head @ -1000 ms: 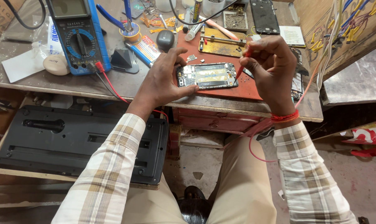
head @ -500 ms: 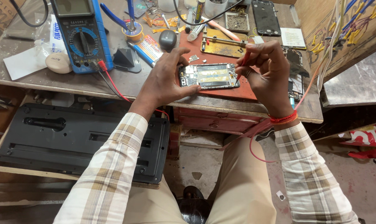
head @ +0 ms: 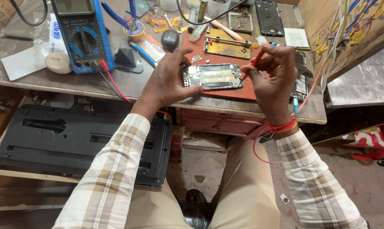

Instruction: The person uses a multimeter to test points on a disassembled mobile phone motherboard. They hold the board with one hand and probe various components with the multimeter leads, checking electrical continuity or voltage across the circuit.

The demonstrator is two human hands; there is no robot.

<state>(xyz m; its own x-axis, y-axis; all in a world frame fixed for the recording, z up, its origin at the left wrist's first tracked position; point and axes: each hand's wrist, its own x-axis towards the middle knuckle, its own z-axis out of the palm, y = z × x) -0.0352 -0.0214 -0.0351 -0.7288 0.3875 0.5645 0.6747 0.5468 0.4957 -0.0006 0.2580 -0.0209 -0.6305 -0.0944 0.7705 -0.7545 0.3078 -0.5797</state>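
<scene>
Head view: an opened phone [head: 212,76] lies flat on a red mat [head: 226,91] at the near edge of the counter [head: 52,85]. Left hand [head: 168,78] sits at the phone's 9 o'clock end; its grip is closed on that end, thumb at the near edge, fingers over the far edge. Right hand [head: 272,80] sits at the 3 o'clock end; its grip is pinched shut on a red probe [head: 251,64], whose tip meets the phone's right end. A red lead [head: 259,146] hangs below the right wrist. At 9 o'clock from the phone stands a blue multimeter [head: 83,36], well apart. At 12 o'clock, just beyond the phone, lies a yellow board holder [head: 226,46]. A black panel [head: 77,144] rests under the counter at 8 o'clock.
</scene>
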